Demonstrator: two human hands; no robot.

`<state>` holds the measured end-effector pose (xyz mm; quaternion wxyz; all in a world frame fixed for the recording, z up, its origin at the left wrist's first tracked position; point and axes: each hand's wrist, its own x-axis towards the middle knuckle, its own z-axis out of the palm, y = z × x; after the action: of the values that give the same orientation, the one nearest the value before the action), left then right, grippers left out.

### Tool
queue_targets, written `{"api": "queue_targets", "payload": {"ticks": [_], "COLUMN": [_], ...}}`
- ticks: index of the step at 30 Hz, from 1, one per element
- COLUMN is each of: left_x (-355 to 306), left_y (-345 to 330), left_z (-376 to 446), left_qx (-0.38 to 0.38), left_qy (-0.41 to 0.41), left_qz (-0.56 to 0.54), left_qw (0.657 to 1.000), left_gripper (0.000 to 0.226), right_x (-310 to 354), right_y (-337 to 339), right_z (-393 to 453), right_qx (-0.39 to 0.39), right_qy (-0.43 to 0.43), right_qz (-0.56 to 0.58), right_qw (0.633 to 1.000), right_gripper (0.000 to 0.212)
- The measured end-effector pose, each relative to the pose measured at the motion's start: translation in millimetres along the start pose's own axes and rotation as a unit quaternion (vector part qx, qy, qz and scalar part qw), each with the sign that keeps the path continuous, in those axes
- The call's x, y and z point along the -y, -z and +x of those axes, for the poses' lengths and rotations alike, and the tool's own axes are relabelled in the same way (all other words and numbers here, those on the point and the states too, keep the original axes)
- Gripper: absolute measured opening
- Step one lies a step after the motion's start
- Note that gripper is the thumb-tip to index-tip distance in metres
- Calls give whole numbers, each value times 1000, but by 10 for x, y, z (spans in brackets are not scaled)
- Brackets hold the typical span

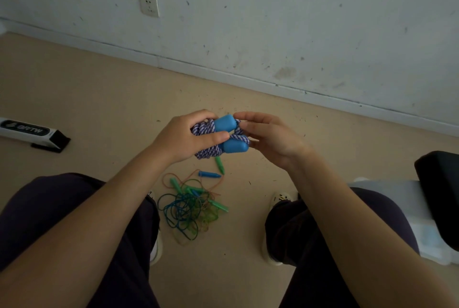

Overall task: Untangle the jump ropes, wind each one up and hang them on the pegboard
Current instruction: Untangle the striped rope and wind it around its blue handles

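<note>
The left hand has its grip curled round a wound purple-and-white jump rope with two blue handles, held above the tangled ropes on the floor. The right hand touches the bundle's far side, fingers loosely bent, pinching the rope.

Most of wound purple-white rope hidden behind left hand; whether right hand's fingertips pinched rope or only touched it could not be told. Tangle of thin ropes on floor: count unclear. Black object cut by right edge. Lettering on white-black box blurred.
</note>
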<state>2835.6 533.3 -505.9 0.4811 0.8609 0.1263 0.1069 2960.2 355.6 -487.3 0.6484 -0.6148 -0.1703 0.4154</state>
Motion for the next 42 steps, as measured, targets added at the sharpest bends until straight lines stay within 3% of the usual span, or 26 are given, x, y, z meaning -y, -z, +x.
{"api": "queue_targets", "payload": {"ticks": [6, 14, 22, 24, 27, 30, 33, 38, 42], "left_x": [-37, -50, -52, -66, -74, -81, -75, -100, -89], "left_y": [-30, -58, -44, -54, -59, -59, -65, -81, -83], "left_z": [-7, 4, 6, -3, -18, -29, -32, -28, -18], "left_qx": [-20, -39, -74, -65, -63, -81, -85, -93, -87], "left_qy": [0, -8, -16, -12, -12, -8, -13, -18, 5], "left_qz": [78, 156, 162, 167, 186, 192, 201, 193, 199], "left_qw": [997, 987, 984, 984, 980, 978, 976, 977, 976], "left_gripper": [59, 45, 54, 49, 43, 47, 48, 44, 42], "right_x": [-22, -49, -24, -41, -75, -94, -88, -112, -82], "right_y": [-75, -83, -75, -92, -116, -115, -126, -163, -183], "right_z": [7, 63, 42, 36, 52, 75, 50, 24, 3], "right_qx": [-2, -60, -9, -8, -75, -122, -91, -107, -135], "right_qy": [-5, 52, 0, 3, 27, 9, -25, -31, -4], "right_qz": [0, -105, 103, 68, -45, -39, -45, -33, -36], "right_qw": [1000, 991, 995, 998, 996, 992, 995, 993, 990], "right_gripper": [30, 31, 22, 24, 27, 23, 11, 23, 6]}}
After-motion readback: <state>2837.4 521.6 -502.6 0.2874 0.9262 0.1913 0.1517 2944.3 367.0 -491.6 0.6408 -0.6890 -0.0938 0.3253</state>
